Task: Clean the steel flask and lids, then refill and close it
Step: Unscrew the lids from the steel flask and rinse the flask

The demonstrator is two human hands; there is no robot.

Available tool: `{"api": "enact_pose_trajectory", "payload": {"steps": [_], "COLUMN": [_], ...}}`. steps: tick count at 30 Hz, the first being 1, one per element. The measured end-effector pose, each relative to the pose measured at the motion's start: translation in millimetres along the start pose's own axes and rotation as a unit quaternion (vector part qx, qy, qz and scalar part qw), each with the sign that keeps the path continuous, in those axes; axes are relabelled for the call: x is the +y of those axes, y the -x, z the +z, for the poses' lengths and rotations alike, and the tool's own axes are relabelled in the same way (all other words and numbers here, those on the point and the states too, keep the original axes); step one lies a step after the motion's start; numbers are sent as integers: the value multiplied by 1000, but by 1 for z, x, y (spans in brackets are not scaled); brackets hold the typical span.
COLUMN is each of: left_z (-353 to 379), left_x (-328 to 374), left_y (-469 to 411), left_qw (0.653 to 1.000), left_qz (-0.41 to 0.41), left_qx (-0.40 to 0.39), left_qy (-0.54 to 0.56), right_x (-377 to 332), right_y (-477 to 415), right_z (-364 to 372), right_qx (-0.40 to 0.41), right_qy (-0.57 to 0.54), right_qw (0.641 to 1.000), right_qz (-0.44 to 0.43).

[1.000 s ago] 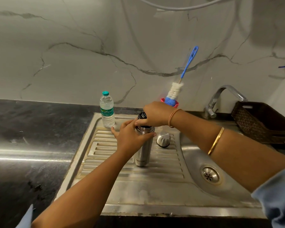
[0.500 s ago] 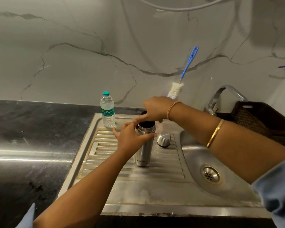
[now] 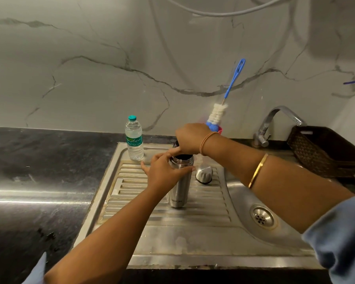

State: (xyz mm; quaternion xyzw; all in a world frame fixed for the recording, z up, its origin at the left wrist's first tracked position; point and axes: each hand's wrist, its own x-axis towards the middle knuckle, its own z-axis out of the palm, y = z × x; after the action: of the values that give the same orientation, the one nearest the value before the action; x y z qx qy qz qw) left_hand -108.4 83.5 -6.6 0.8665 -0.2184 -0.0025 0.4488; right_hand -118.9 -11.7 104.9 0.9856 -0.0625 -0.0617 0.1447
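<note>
**Inner lid off: flask mouth now open**

Change: a second ago the right hand [image 3: 191, 138] sat on the black inner lid [image 3: 175, 144], which was seated in the top of the steel flask [image 3: 179, 191]. Now the lid is clear of the neck, held just above and behind the rim, and the dark open mouth shows. Most of the lid is hidden under the fingers; only a dark edge is visible.

Hands: the left hand [image 3: 164, 171] wraps the flask's upper body with the thumb across the front, steadying it. The right hand is curled round the inner lid. The two hands are close together at the neck.

Position: the flask stands upright on the ribbed drainboard [image 3: 131, 181], in the same spot as before. The steel outer cap [image 3: 204, 175] lies just beside it on the right. A capped water bottle [image 3: 134, 140] stands behind and to the left. The bottle brush [image 3: 217, 113] stands in its holder behind the right hand.

Judgement: both lids appear to be off, so opening reads as done — cleaning can begin. The next move probably calls for setting the lid down and fetching the brush. Whether the flask holds liquid cannot be told.
</note>
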Motion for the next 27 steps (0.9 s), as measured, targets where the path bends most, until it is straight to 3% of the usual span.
{"api": "enact_pose_trajectory", "payload": {"steps": [6,8,12,14,20,24,27], "left_z": [-3,-3,-1,-1,-3,-3,-2], "left_x": [1,2,3,1,1,1,2], "left_y": [0,0,0,0,0,0,0], "left_qw": [1000,999,999,999,1000,1000,1000], "left_qz": [4,3,-13,-4,0,2,-10], "left_qx": [-12,-9,-3,0,-6,-9,-4], "left_qy": [-27,-32,-42,-32,-24,-25,-13], "right_x": [19,15,3,5,23,14,8], "right_y": [10,8,5,2,7,5,6], "right_z": [-12,-6,3,4,-9,-4,-1], "right_qx": [-129,-114,-33,-21,-125,-104,-22], "right_qy": [-176,-163,-45,-33,-165,-181,-83], "right_qw": [963,971,998,999,967,974,996], "right_qz": [-158,-133,2,-22,-151,-89,3]}}
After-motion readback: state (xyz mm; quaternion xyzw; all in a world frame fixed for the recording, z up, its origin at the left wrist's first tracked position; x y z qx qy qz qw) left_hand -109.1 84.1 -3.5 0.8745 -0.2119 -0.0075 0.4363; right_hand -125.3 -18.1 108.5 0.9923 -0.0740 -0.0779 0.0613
